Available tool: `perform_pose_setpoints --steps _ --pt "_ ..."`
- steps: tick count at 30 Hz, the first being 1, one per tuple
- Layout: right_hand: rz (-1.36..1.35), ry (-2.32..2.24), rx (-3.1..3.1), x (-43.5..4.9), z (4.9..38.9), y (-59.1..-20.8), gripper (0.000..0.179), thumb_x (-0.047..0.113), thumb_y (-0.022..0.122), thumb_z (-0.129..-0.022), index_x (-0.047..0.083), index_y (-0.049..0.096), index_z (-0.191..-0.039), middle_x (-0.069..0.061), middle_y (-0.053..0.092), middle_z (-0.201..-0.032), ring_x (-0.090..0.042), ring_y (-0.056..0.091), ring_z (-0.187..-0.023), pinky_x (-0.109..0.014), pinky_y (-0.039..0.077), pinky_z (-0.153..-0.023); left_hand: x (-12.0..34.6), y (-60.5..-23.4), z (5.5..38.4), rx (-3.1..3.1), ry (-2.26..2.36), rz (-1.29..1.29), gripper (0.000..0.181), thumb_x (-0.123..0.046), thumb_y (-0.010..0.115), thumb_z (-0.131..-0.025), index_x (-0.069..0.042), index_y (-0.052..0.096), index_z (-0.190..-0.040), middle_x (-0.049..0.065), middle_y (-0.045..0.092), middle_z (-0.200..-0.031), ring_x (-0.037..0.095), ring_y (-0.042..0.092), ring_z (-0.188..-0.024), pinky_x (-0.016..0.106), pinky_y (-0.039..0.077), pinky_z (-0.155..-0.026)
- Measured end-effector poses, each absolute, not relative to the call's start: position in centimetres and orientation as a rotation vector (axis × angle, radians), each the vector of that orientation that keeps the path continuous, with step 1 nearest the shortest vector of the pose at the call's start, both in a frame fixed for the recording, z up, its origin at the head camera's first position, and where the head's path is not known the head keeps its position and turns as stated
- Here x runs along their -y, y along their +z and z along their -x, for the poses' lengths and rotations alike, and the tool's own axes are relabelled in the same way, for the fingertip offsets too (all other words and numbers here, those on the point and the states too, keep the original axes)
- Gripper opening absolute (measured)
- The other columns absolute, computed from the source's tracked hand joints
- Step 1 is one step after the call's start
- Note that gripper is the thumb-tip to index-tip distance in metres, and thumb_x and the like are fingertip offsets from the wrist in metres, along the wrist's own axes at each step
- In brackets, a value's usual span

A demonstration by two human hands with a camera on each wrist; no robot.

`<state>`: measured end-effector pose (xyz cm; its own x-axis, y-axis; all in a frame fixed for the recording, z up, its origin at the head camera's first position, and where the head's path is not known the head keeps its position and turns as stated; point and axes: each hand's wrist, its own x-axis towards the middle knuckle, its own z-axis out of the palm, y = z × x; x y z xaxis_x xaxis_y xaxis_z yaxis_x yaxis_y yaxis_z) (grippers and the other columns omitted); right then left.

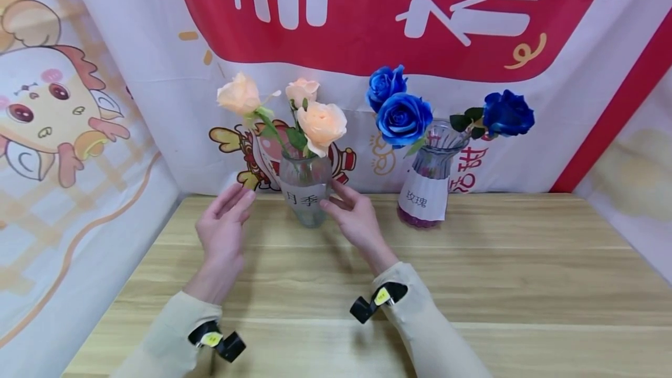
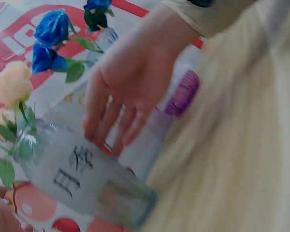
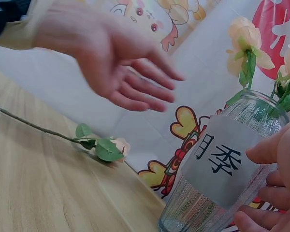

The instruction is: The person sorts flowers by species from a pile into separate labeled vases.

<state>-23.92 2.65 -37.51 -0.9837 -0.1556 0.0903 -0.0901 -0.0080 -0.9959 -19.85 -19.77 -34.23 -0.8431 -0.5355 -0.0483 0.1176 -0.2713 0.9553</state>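
Note:
A clear ribbed glass vase (image 1: 306, 214) with a white paper label stands near the back of the table, holding several peach roses (image 1: 322, 124). My right hand (image 1: 357, 217) is at its right side, fingers fairly straight, fingertips at the label's edge; whether they press the glass is hard to tell. To the vase's left, my left hand (image 1: 223, 223) is held apart from it, fingers extended and holding nothing. One peach rose (image 3: 120, 149) with a long stem lies on the table in the right wrist view; the head view does not clearly show it.
To the right stands another labelled vase (image 1: 422, 191) with a purple base, tilted-looking, with blue roses (image 1: 403, 118) in it. A printed cloth backdrop (image 1: 336, 51) hangs right behind the wooden table (image 1: 514, 284). A second cloth (image 1: 68, 220) closes off the left side.

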Motion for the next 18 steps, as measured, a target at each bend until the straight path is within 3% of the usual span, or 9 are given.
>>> perform_pose_setpoints --steps 10,18 --pt "0.275 -2.187 -2.182 -2.6 24.1 -37.6 0.065 0.02 0.075 -0.099 0.014 0.049 -0.159 -0.008 0.05 -0.164 -0.033 0.057 -0.145 -0.05 0.049 -0.119 24.7 -37.6 16.7 1.714 -2.047 -0.66 0.046 -0.008 0.084 -0.091 -0.013 0.068 -0.134 -0.023 0.079 -0.092 -0.008 0.073 -0.089 0.009 0.058 -0.081" --pt "0.282 -2.185 -2.189 -2.6 24.1 -37.8 0.064 0.02 0.075 -0.099 0.014 0.05 -0.158 -0.008 0.051 -0.164 -0.032 0.059 -0.144 -0.05 0.049 -0.119 26.6 -40.1 15.0 1.936 -1.992 -0.766 0.063 -0.017 0.082 -0.094 -0.009 0.054 -0.151 -0.03 0.073 -0.091 -0.011 0.07 -0.09 0.011 0.058 -0.088"
